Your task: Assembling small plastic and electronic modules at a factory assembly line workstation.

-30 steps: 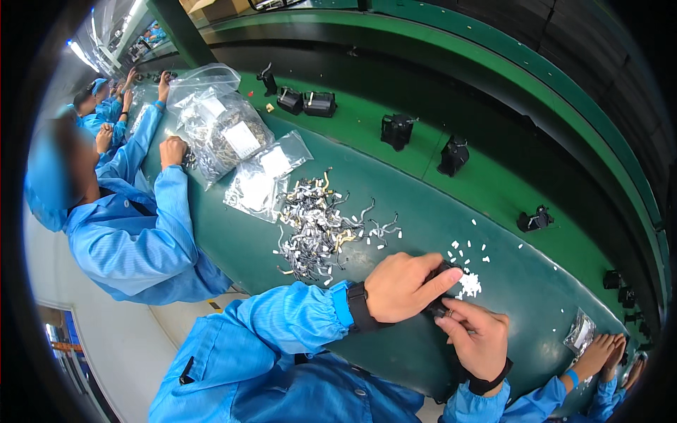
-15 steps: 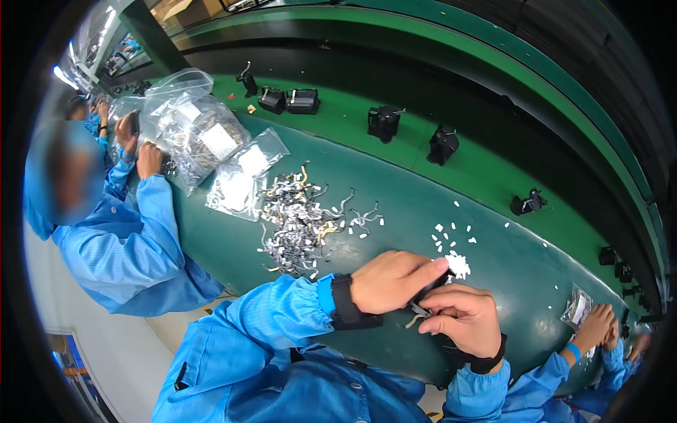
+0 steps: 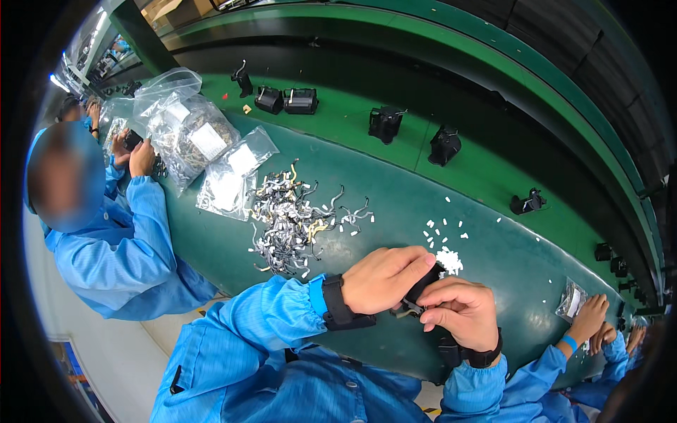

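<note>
My left hand is wrapped over a black plastic part, its thumb lying along the top. Against the lower end of that part, the thumb and fingers of my right hand are pinched together. A short cable end sticks out beside the pinch; what the right fingertips grip is mostly hidden. Just beyond my hands lies a small heap of white pieces, with several strays around it. Left of them spreads a tangled pile of short black, grey and yellow cables with white ends.
Clear bags of parts and a flatter bag lie behind the cable pile. Black housings stand on the green conveyor beyond the table. Co-workers sit left and right, near another small bag.
The view has shifted slightly. My hands stay on the black part, while the cable end has turned and shows less. The co-worker at left now holds a dark part with both hands.
</note>
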Demonstrator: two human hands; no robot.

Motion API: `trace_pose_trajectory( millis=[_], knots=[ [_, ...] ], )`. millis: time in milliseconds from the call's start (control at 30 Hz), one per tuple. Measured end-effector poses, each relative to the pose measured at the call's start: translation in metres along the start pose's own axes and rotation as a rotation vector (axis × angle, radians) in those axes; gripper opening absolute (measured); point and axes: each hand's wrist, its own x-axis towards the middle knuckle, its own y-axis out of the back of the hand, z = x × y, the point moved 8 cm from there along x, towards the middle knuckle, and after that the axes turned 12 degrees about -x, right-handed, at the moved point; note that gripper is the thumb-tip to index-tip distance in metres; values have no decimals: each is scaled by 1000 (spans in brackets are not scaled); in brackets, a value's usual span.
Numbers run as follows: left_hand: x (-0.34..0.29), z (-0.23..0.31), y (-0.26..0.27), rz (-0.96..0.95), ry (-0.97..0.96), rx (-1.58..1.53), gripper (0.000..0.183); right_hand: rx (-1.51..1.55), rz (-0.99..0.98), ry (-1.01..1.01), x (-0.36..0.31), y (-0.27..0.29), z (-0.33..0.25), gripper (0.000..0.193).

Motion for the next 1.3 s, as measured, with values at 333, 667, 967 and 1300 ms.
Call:
trace_pose_trajectory(
  millis=[333,667,967,1300],
  knots=[
    [2,-3,-3,-59,-102,-249,53,197,122,-109,-2,8,15,19],
    [-2,-2,-12,-278,-67,-224,87,285,136,27,-5,16,4,24],
    [-6,3,-8,-239,-72,-143,82,266,144,55,-7,22,-5,18],
    [-3,12,-13,-220,-347,-196,83,279,183,88,-7,22,-12,16]
  ],
)
